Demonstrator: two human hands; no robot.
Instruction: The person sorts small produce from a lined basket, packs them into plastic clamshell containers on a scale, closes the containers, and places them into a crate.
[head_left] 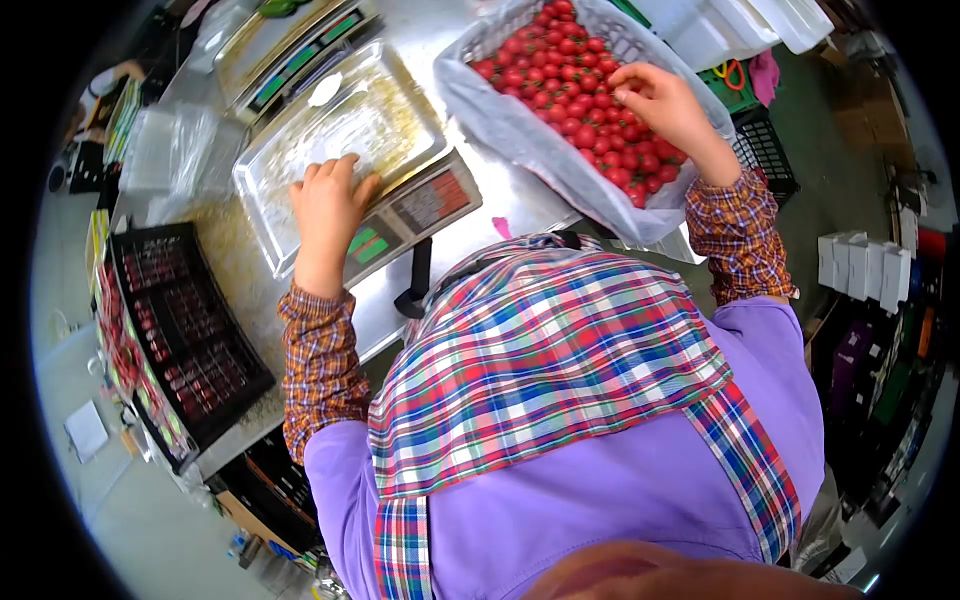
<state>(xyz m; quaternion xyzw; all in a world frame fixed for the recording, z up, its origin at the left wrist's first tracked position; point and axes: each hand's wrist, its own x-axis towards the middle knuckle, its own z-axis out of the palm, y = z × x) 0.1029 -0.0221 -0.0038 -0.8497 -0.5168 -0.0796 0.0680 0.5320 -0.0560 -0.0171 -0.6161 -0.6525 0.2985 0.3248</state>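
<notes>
My left hand (327, 215) is over the near edge of a shallow metal pan (400, 90) on a weighing scale (435, 200). Its fingers are bent and its thumb stands apart, with nothing visible in the grip. Yellowish residue and a white patch show on the pan. My right hand (665, 110) is above a heap of red cherry tomatoes (570, 85), its thumb and forefinger drawn together in a pinch. Whether a tomato is between those fingertips is hidden. The tomatoes fill a crate lined with pale plastic (500, 125).
Left of the scale are clear plastic containers (165, 150) and a black crate (215, 400) with dark red contents in packs. Behind stands a second scale (300, 65). A black basket (765, 150) is beyond the tomato crate. White boxes (865, 265) sit at the right.
</notes>
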